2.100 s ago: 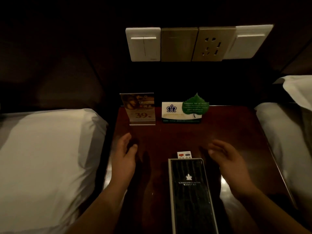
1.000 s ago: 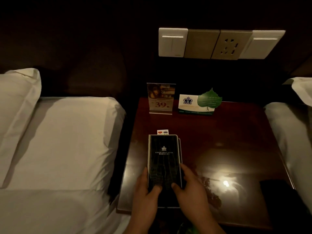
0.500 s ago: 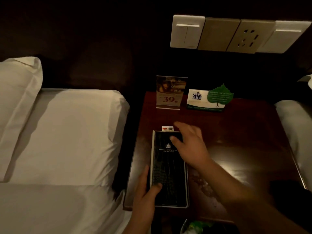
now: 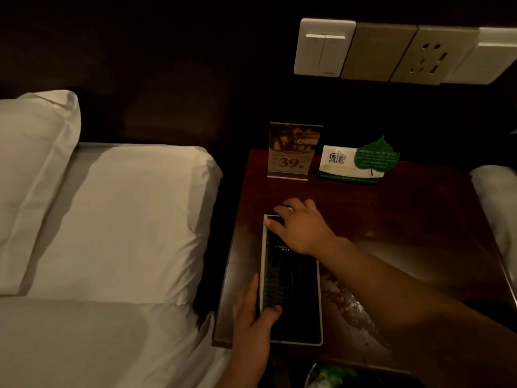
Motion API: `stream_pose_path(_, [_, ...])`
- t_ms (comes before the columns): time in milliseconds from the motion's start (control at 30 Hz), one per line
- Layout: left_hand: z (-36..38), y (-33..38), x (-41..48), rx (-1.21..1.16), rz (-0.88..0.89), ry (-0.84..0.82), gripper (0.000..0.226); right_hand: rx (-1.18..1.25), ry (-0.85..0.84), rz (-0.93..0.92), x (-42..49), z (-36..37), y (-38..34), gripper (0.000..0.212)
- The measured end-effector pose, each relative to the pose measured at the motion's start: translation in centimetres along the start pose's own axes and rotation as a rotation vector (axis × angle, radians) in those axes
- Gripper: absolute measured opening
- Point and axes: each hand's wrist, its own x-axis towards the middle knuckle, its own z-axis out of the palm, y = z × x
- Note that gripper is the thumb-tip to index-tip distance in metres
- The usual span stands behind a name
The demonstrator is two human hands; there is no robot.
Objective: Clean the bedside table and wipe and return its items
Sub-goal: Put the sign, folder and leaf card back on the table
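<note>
Head view: a dim room, with a dark wooden table standing between two white beds. A black folder lies flat on the table's front left part, its long side running away from the camera and its near end close to the front edge.

The left hand grips the folder's near left edge, thumb across the cover and fingers along the side. The right hand reaches over from the right and grips the far end, fingers bent over the far edge and thumb pressed on the far left corner of the cover. What lies under those fingers is hidden.

Pale speckles mark the glossy tabletop just right of the folder. At the back stand a clear price stand printed "39" and, just beside it, a white tent card with a green leaf card at its right end. On the wall above are a white switch and a socket. A pillow leans upright at the far left.
</note>
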Motion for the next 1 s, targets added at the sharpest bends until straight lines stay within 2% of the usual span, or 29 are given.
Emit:
stream_pose_path(267, [0.2, 0.6, -0.5, 0.000, -0.021, 0.012, 0.081, 0.087, 0.021, 0.000, -0.4, -0.2, 0.4, 0.069])
stream_pose_path(367, [0.1, 0.7, -0.5, -0.016, -0.038, 0.012, 0.081, 0.374, 0.197, 0.091, -2.1, 0.0, 1.6, 0.064])
stream_pose_path(467, [0.1, 0.7, -0.4, -0.046, -0.048, 0.004, 0.080, 0.659, 0.441, 0.300, -6.0, 1.6, 3.1, 0.051])
stream_pose_path(533, [0.1, 0.5, -0.5, -0.053, -0.041, 0.006, 0.079, 0.782, 0.464, 0.382, -9.0, 3.6, 3.3, 0.044])
stream_pose_path(633, [0.2, 0.3, -0.5, -0.050, -0.028, 0.013, 0.078, 0.906, 0.376, 0.394, -12.5, 6.4, 2.4, 0.040])
stream_pose_path(733, [0.2, 0.2, -0.5, -0.045, -0.006, 0.010, 0.075, 0.924, 0.328, 0.359, -14.0, 7.5, 1.2, 0.039])
stream_pose_path(900, [0.2, 0.5, -0.5, -0.034, 0.059, -0.011, 0.074, 0.767, 0.329, 0.299, -14.8, 7.7, 0.3, 0.034])
stream_pose_path(1000, [0.1, 0.3, -0.3, -0.043, 0.071, -0.041, 0.065, 0.713, 0.318, 0.287, -15.0, 7.8, -0.1, 0.034])
